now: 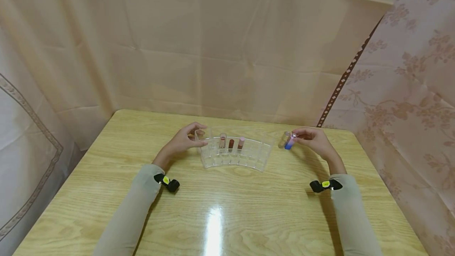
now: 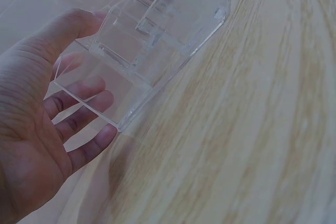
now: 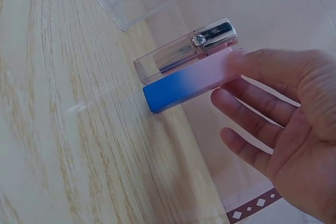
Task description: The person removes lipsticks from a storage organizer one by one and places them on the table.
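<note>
My left hand (image 1: 182,139) holds the left end of a clear, curved lipstick organizer (image 1: 259,157), thumb in front and fingers behind its end wall. Three tubes stand in its back row: a clear-cased lip tube (image 1: 222,140), a dark red one (image 1: 231,144) and a pink-capped one (image 1: 241,142). To the right of the organizer, my right hand (image 1: 314,141) pinches the upper end of a blue-to-pink lipstick tube (image 3: 181,85) between thumb and fingers. Right beside that tube, a clear lipstick tube with a silver cap (image 3: 170,56) stands upright on the table.
The wood-grain table (image 1: 256,216) ends shortly behind the organizer, where a beige curtain (image 1: 227,50) hangs. A floral cloth (image 1: 408,90) hangs along the right side. Many organizer compartments hold nothing.
</note>
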{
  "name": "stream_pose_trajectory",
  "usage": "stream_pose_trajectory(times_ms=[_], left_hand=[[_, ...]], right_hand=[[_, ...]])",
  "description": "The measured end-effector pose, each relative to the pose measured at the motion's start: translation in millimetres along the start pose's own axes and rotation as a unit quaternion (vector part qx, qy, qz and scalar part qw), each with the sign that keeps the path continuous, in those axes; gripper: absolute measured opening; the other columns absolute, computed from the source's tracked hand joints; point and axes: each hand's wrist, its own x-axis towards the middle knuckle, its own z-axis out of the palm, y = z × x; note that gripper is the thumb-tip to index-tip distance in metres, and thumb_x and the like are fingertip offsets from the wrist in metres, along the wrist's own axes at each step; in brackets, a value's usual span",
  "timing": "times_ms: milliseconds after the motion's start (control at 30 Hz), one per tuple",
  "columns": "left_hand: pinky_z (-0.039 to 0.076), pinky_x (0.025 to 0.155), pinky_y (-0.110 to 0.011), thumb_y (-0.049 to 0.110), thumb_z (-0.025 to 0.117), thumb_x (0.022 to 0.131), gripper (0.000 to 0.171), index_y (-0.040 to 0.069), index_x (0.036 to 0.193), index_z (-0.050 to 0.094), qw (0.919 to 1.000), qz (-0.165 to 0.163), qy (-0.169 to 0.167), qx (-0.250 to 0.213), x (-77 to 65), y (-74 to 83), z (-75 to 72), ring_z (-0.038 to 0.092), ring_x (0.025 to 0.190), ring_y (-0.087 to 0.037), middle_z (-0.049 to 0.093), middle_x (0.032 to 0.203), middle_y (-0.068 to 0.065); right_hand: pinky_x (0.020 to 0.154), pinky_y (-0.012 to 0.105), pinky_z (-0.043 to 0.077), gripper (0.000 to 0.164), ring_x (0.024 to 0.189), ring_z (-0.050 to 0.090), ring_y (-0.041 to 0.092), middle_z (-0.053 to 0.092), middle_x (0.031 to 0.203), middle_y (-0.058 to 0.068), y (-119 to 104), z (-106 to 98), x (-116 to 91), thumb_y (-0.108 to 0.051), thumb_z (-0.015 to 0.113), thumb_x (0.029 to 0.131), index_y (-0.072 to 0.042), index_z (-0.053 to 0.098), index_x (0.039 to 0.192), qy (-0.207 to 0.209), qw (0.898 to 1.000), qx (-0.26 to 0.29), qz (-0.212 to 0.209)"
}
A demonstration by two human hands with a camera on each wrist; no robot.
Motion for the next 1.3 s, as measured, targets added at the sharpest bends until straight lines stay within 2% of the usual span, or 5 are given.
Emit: stream_pose_trajectory(times_ms=[467, 767, 1000, 1167, 1300], left_hand=[[0.045, 0.091, -0.04, 0.009, 0.079, 0.089, 0.056, -0.004, 0.137, 0.055, 1.0, -0.006, -0.005, -0.006, 0.1, 1.8, -0.9, 0.057, 0.113, -0.046, 0.062, 0.129, -0.033], [0.047, 0.092, -0.04, 0.013, 0.08, 0.088, 0.056, 0.003, 0.138, 0.056, 1.0, -0.002, 0.007, 0.001, 11.5, -32.4, 1.1, 0.06, 0.113, -0.036, 0.065, 0.128, -0.024], [0.047, 0.094, -0.038, 0.017, 0.082, 0.088, 0.054, 0.008, 0.136, 0.059, 0.9998, -0.002, 0.009, 0.016, 11.9, -32.0, 0.2, 0.061, 0.113, -0.03, 0.068, 0.126, -0.016], [0.047, 0.093, -0.037, 0.018, 0.082, 0.088, 0.054, 0.009, 0.136, 0.059, 0.9998, -0.002, 0.007, 0.02, 12.2, -33.4, -0.1, 0.061, 0.114, -0.029, 0.068, 0.127, -0.016], [0.047, 0.093, -0.038, 0.018, 0.082, 0.087, 0.054, 0.009, 0.135, 0.059, 0.9999, -0.003, 0.006, 0.014, 12.6, -33.6, 0.1, 0.061, 0.114, -0.03, 0.067, 0.127, -0.016]], right_hand=[[0.077, 0.017, 0.056, 0.034, 0.089, 0.068, -0.001, 0.074, 0.106, -0.009, 2, 0, 1, -0.01, 0.074, 0.094, 0.007, 0.068, 0.122, -0.001, 1.0, -0.001, 0.019], [0.078, 0.018, 0.056, 0.036, 0.091, 0.067, -0.003, 0.075, 0.111, 0.002, 1, -1, 2, -0.009, 0.074, 0.093, 0.008, 0.067, 0.124, -0.006, 1.0, 0.009, 0.017], [0.08, 0.016, 0.055, 0.036, 0.094, 0.067, -0.002, 0.074, 0.111, -0.006, -1, -2, 2, -0.011, 0.073, 0.094, 0.008, 0.067, 0.124, -0.003, 1.0, 0.005, 0.011], [0.081, 0.015, 0.054, 0.037, 0.099, 0.068, 0.004, 0.073, 0.115, -0.005, -4, -3, 1, -0.014, 0.072, 0.096, 0.009, 0.066, 0.125, -0.003, 1.0, -0.005, 0.011], [0.082, 0.015, 0.053, 0.036, 0.098, 0.067, 0.0, 0.075, 0.117, 0.002, -8, -4, 1, -0.017, 0.072, 0.096, 0.006, 0.067, 0.124, 0.004, 1.0, -0.01, 0.01]])
